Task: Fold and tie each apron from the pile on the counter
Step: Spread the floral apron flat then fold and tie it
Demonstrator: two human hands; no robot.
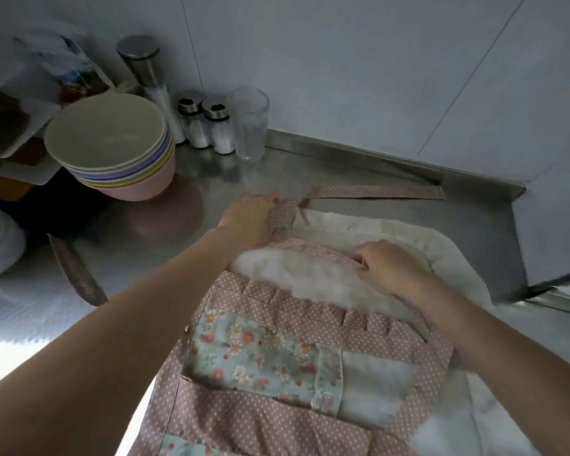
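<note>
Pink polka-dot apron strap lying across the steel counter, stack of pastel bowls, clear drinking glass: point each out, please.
pink polka-dot apron strap (375, 191), head view, middle of its flat run.
stack of pastel bowls (106, 133), head view, inside of top bowl.
clear drinking glass (250, 123), head view, side wall.

Pink polka-dot patchwork apron (277, 373) lies on steel surface (139, 258), centre-right. Stack of pastel plastic bowls (112, 146) behind-left; two glass shakers (208, 126) and clear tumbler (249, 123) right of it, against wall.

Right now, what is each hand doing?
Left hand: grips the apron at its strap.
Right hand: pinches the apron's upper edge.
</note>
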